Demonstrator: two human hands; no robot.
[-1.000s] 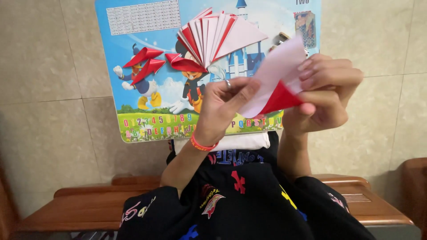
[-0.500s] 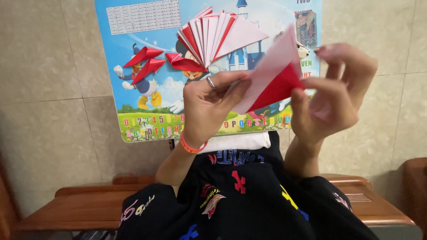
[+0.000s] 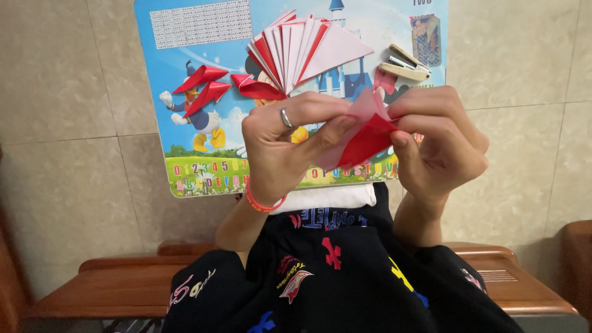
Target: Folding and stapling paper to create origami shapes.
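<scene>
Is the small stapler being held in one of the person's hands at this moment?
No: the stapler lies on the colourful mat, while the left hand and right hand pinch a red paper.

The paper (image 3: 364,132) is a small folded piece, red on one side and pale pink on the other. It is pinched between the left hand (image 3: 290,148) and the right hand (image 3: 435,145), held up between them, with its red part pointing down-left.
</scene>
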